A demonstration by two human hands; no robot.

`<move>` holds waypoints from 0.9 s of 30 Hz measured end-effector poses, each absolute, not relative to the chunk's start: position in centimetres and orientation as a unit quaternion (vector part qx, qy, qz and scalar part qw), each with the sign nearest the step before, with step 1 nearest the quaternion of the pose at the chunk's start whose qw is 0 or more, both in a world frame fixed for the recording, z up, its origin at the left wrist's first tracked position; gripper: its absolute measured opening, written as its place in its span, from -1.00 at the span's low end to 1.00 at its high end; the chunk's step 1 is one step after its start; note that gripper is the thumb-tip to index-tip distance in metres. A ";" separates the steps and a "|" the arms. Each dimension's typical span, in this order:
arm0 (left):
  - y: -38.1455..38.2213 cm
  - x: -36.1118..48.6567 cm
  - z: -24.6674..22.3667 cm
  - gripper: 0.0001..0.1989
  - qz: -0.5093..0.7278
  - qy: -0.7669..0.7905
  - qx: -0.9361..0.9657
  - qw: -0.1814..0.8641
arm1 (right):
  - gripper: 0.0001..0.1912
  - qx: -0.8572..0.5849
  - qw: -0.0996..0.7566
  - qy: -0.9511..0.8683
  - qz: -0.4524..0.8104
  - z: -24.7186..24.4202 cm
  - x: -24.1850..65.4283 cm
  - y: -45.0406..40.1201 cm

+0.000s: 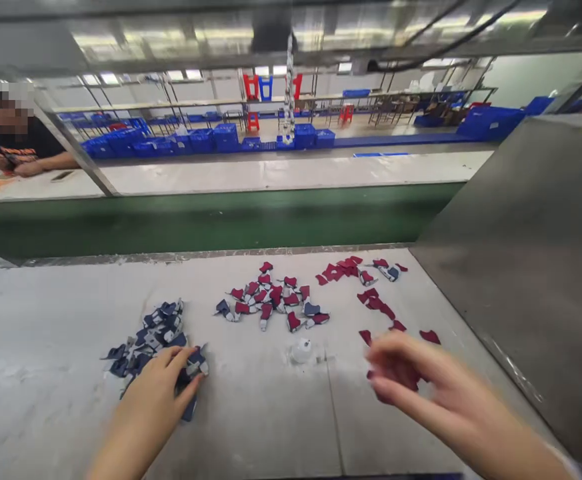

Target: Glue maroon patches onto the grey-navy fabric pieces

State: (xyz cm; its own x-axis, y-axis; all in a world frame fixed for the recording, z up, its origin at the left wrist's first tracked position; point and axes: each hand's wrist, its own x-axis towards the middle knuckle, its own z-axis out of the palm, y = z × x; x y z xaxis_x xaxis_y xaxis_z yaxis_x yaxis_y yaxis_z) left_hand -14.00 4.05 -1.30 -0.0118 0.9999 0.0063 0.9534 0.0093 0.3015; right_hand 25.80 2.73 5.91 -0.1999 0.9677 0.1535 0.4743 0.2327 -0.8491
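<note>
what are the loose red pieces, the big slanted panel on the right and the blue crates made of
Loose red pieces: probably fabric or felt, matte and flat with cut edges. Slanted panel: likely bare metal, dull grey with soft sheen. Blue crates: seemingly moulded plastic, uniformly coloured and stiff-walled.

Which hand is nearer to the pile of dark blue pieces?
Left. The left hand is at the near side of the pile of dark blue pieces, fingers over some; the right hand is well off to the right, past the small white container.
</note>
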 end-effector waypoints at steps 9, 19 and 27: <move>3.5 -14.6 -1.7 -0.60 0.115 0.788 0.585 0.153 | -0.70 -0.504 0.248 -0.647 0.516 -3.4 19.5 8.0; 4.2 -4.9 -1.9 -0.67 0.394 0.516 0.295 0.701 | -0.56 -0.389 0.373 -0.534 0.651 -0.6 23.2 5.4; 3.7 -1.9 -3.0 -0.40 0.323 0.400 0.346 0.785 | -0.58 -0.312 0.418 -0.465 0.715 -0.4 24.6 4.5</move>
State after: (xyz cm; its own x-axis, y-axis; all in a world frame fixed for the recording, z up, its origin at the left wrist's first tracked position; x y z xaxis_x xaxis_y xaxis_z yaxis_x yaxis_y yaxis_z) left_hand -1.89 3.71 -3.02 0.4711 0.7835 -0.4052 -0.2289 0.5522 0.8017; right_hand 24.65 4.47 -0.36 -0.4568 0.8877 -0.0572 -0.3074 -0.2179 -0.9263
